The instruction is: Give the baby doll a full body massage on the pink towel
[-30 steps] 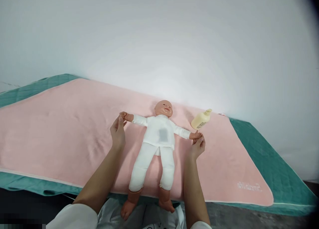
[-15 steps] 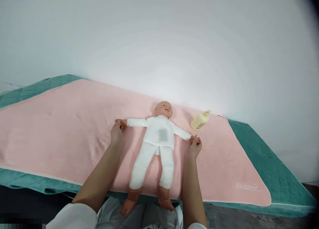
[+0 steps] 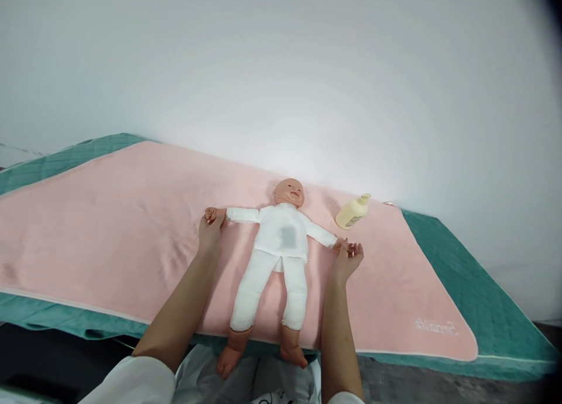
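Observation:
A baby doll [image 3: 281, 234] in a white top and white trousers lies face up, its arms spread and its bare feet over the front edge of a pink blanket [image 3: 114, 228]. My left hand [image 3: 211, 231] has its fingers closed round the doll's hand on the left. On the right, my right hand [image 3: 348, 259] pinches the doll's other hand, some of its fingers curled loosely. A gray square shows on the doll's chest.
A pale yellow pump bottle [image 3: 352, 211] stands tilted in view on the blanket, just beyond my right hand. Under the blanket is a green quilted cover [image 3: 474, 287]. A white wall [image 3: 281, 70] rises behind.
My left hand has shifted slightly to the right with the doll's hand. The fingers of my right hand have loosened and spread a little to the right.

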`<move>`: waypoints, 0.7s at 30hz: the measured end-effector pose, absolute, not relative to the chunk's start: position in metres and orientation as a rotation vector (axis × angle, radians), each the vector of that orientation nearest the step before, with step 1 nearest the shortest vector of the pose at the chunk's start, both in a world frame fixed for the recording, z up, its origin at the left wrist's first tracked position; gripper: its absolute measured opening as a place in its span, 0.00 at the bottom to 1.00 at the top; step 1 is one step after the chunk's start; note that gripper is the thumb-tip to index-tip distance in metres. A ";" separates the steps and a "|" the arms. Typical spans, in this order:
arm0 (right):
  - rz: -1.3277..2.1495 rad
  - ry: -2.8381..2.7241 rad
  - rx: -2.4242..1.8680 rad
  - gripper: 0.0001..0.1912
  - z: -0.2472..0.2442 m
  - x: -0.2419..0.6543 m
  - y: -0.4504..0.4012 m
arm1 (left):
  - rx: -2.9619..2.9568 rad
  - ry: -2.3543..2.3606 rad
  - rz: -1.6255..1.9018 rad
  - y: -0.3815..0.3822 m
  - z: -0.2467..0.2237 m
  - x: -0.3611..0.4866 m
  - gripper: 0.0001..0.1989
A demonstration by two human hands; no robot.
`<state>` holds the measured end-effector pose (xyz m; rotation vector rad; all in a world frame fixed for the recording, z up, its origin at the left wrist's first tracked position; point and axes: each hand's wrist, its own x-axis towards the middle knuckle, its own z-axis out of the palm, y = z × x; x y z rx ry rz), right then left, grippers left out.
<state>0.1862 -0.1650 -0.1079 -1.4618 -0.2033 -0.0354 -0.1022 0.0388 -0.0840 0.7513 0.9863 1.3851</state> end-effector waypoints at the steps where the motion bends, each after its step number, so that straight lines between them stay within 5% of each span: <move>1: -0.070 -0.229 -1.461 0.33 -0.104 0.181 -0.165 | 0.775 0.996 1.391 0.037 -0.083 -0.101 0.12; 10: -0.374 -0.479 -1.402 0.30 -0.070 0.140 -0.155 | 1.122 0.928 1.579 0.012 -0.068 -0.079 0.38; 21: -0.409 -0.732 -1.332 0.24 -0.066 0.184 -0.097 | 1.745 1.167 1.367 0.050 -0.033 -0.043 0.43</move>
